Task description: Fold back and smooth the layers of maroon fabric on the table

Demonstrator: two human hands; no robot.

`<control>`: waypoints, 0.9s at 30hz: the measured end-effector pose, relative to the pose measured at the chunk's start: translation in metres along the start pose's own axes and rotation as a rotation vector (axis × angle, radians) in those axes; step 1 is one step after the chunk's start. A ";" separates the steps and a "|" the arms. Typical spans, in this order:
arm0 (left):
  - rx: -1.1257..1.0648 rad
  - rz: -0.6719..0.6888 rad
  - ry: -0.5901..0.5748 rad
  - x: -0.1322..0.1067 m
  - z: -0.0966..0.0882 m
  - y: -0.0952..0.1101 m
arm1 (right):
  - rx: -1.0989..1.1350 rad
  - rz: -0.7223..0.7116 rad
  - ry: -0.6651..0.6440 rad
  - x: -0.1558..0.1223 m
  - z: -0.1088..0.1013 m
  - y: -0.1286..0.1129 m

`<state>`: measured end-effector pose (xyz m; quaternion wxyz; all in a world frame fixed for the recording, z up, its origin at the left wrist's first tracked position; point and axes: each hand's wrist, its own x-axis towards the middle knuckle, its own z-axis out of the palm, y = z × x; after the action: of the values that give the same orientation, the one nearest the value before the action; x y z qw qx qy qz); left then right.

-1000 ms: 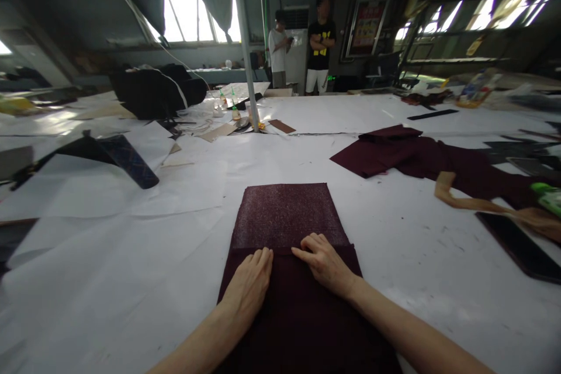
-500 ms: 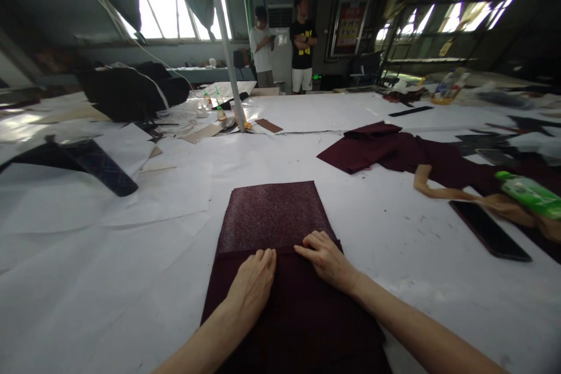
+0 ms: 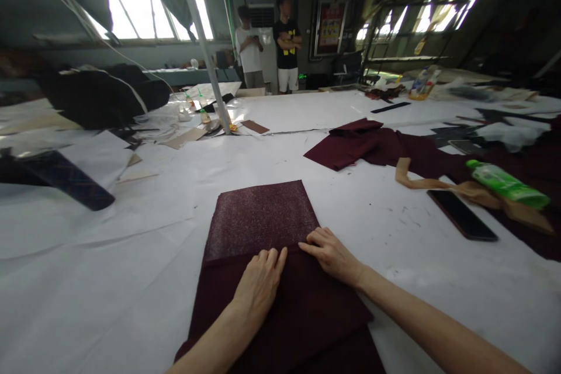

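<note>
A maroon fabric panel [image 3: 263, 219] lies on the white table in front of me, its far part speckled grey. A folded edge of darker maroon cloth runs across it. My left hand [image 3: 262, 276] is on this fold near the middle, fingers bent down on the cloth and the index finger a little apart. At the right end of the fold, my right hand [image 3: 332, 254] grips the cloth, its index finger pointing along the fold toward my left hand. Both thumbs are mostly hidden.
To the right lie more maroon cloth [image 3: 346, 143], a tan strip [image 3: 416, 180], a black phone [image 3: 462, 214] and a green bottle [image 3: 506, 184]. A metal pole [image 3: 205, 52] rises behind. Dark patterned cloth [image 3: 70, 178] is on the left. Two people [image 3: 287, 41] stand at the back.
The view has turned slightly right, so the surroundings sit further left. My left index finger has stretched out along the fold, closer to my right hand. The right hand stays at the fold's right end.
</note>
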<state>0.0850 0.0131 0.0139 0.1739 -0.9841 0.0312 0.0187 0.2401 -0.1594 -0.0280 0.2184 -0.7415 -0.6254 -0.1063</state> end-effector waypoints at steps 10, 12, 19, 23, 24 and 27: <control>0.015 0.086 0.012 0.017 -0.004 0.009 | -0.034 -0.014 -0.009 -0.019 -0.009 0.016; -0.001 0.093 0.013 0.020 -0.004 0.012 | -0.056 -0.021 -0.015 -0.020 -0.010 0.017; 0.004 0.065 -0.027 0.031 -0.010 0.027 | -0.117 -0.075 -0.039 -0.017 -0.013 0.017; 0.019 0.068 -0.039 0.033 -0.013 0.029 | -0.168 -0.089 -0.042 -0.021 -0.017 0.019; 0.020 0.067 -0.039 0.033 -0.014 0.029 | -0.180 -0.091 -0.044 -0.023 -0.019 0.020; 0.023 0.061 -0.037 0.032 -0.013 0.028 | -0.228 -0.081 -0.067 -0.035 -0.027 0.027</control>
<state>0.1152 -0.0196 0.0144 0.1852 -0.9801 0.0580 0.0415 0.2632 -0.2058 -0.0239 0.1073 -0.7388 -0.6457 -0.1603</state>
